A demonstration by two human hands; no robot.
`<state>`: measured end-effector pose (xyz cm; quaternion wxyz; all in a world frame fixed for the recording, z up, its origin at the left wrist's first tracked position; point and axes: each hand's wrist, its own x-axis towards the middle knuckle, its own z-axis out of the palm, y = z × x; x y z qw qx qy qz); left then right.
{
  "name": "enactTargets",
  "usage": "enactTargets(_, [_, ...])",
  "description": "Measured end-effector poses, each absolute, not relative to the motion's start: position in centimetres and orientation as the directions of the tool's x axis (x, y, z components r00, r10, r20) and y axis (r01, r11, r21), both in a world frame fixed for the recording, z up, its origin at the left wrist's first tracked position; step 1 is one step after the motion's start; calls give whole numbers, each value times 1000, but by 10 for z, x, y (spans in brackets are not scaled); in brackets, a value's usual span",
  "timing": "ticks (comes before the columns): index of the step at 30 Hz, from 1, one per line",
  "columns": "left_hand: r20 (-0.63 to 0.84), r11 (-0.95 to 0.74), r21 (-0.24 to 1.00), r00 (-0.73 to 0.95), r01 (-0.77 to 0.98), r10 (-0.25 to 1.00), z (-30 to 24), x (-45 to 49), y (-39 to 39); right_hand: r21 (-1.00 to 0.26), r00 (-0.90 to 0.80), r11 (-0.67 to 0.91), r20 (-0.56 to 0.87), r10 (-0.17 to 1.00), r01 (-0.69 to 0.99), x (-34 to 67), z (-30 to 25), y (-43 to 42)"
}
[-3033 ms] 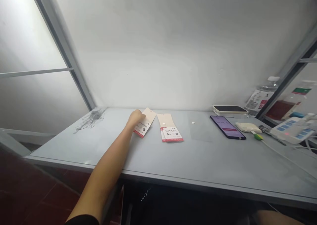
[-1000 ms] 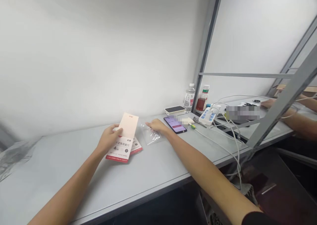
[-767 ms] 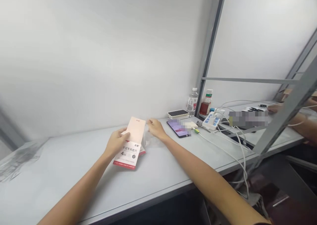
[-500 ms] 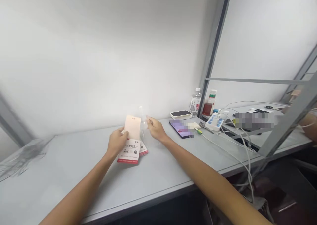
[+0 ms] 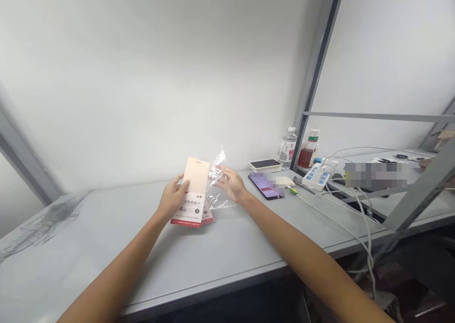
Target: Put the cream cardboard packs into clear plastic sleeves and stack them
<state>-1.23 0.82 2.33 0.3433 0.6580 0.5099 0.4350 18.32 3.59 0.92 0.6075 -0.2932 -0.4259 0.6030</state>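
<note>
Ruler-set packet (image 5: 195, 177) in left hand (image 5: 173, 200)

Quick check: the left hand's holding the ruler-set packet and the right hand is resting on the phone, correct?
Not quite. The head view shows the right hand at the clear plastic bag, not on the phone, which lies further right. The left hand does hold the ruler-set packet.

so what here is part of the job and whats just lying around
In use: left hand holding a ruler packet, second packet under it, right hand, plastic bag beside it.

Lying about: phone, water bottle, power strip, cables.
</note>
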Motion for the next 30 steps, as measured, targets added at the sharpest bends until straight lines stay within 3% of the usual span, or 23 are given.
enactTargets(7, [141, -156, 901, 66, 405, 988, 23, -15, 10, -807, -189, 15, 156, 969, -591, 185, 12, 33])
enactTargets(16, [349, -239, 831, -136, 503, 927, 20, -18, 11, -823, -371, -97, 144, 917, -559, 171, 10, 19])
enactTargets(22, [354, -262, 840, -113, 474, 928, 22, -20, 12, -821, -429, -153, 119, 896, -549, 169, 10, 18])
enactTargets(30, [485, -313, 698, -104, 644, 868, 29, -18, 3, -799, -447, -204, 88, 890, -565, 170, 14, 15])
